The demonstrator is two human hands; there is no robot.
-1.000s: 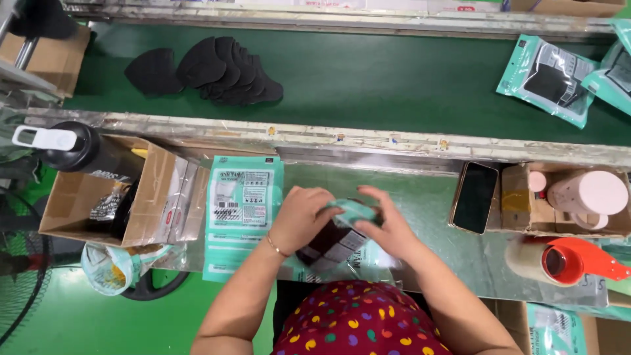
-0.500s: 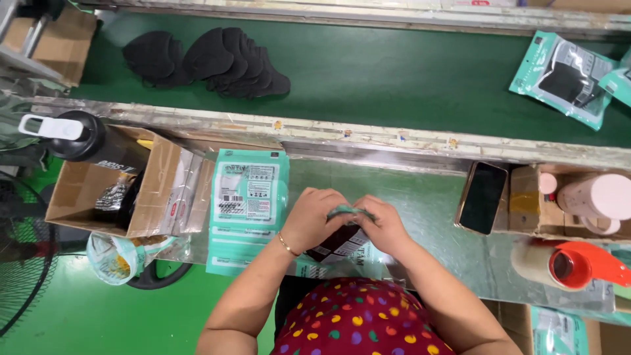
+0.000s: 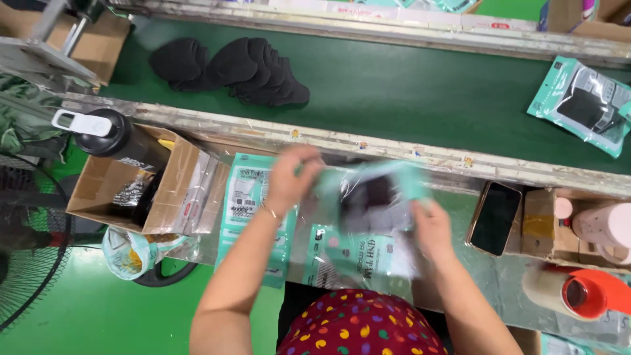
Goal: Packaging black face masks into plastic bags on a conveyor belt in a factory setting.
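Observation:
Both my hands hold up a teal and clear pouch (image 3: 371, 197) with a dark mask inside; it is blurred from motion. My left hand (image 3: 292, 177) grips its upper left edge, my right hand (image 3: 430, 227) its lower right corner. Under it, a flat empty teal pouch (image 3: 358, 260) lies on the bench, and a stack of empty teal pouches (image 3: 246, 204) lies to the left. A pile of black masks (image 3: 233, 66) rests on the green conveyor belt (image 3: 407, 92) at the far left.
A filled teal pouch (image 3: 582, 105) lies on the belt at right. An open cardboard box (image 3: 141, 190) and a black bottle (image 3: 108, 135) stand at left. A phone (image 3: 494, 218), a pink cup (image 3: 601, 223) and an orange tape roll (image 3: 582, 296) are at right. A fan (image 3: 26, 250) stands low left.
My hands were close together low on the bench, working the pouch. Now they have spread apart and lifted the filled pouch up toward the conveyor.

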